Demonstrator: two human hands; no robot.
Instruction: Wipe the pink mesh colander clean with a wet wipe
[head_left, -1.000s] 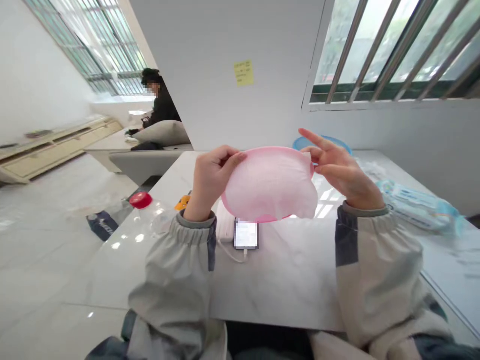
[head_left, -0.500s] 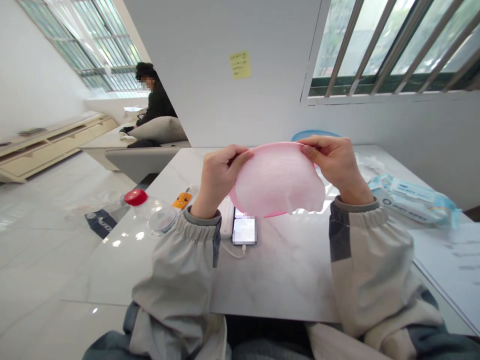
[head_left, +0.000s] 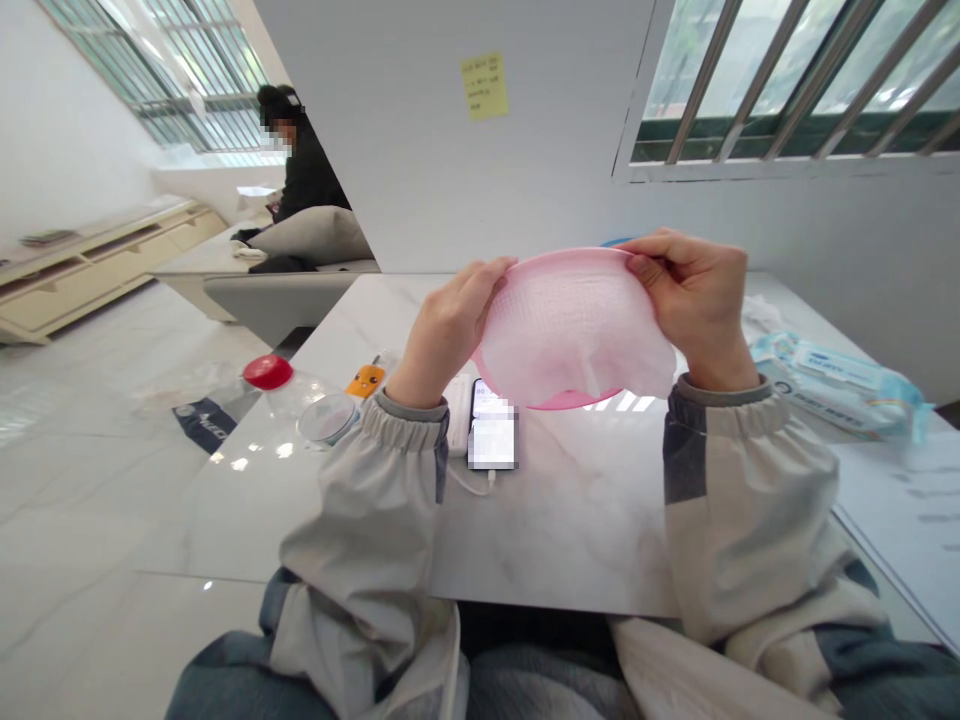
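Over the marble table [head_left: 570,530], both hands [head_left: 450,330] [head_left: 697,305] clamp a pink strainer [head_left: 570,320] (dome toward the person), axis level.

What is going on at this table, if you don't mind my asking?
A person holds a round pink plastic mesh bowl upside down by its rim, the left hand and right hand on opposite sides, above a white marble table. A thin white sheet lies over the bowl's domed underside. A blue-and-white packet of wipes lies to the right, and another person in a dark top sits farther off.
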